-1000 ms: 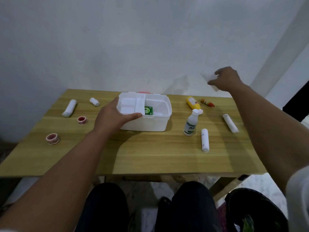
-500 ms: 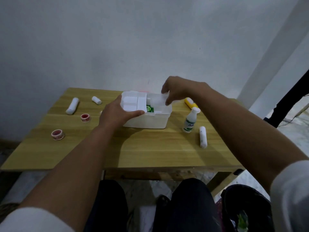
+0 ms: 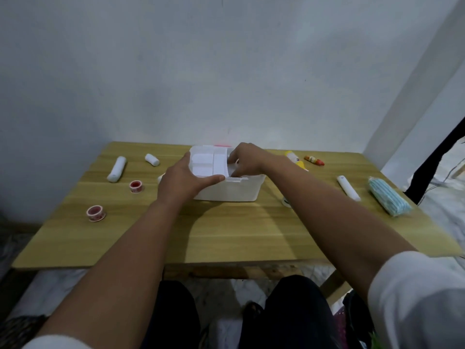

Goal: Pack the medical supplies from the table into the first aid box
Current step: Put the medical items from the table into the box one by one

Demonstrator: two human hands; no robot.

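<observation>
Fingers of the left hand (image 3: 185,178) are curling round the near left corner of the first aid box (image 3: 227,190), thumb lying along its front rim, steadying it on the surface (image 3: 226,235). Those of the right hand (image 3: 247,161) are dipping into the open right compartment; whether they are pinching anything I cannot tell. The box looks like light, thin, stiff plastic that would slide easily, so bracing its wall seems sensible. A white divided tray (image 3: 210,163) is sitting in its left half.

Nearest, a red tape roll (image 3: 96,213) is lying at the left, a second tape roll (image 3: 136,186) beyond it, both probably light and easy to pinch by the rim. At the right, a blue mask pack (image 3: 388,199), soft and squashy, and a white bandage roll (image 3: 348,187) are waiting. Further back are two white rolls (image 3: 117,169) (image 3: 152,159), a yellow bottle (image 3: 295,159) partly hidden by the right forearm, and a small orange tube (image 3: 314,160). Nothing seems to be blocking the reach.
</observation>
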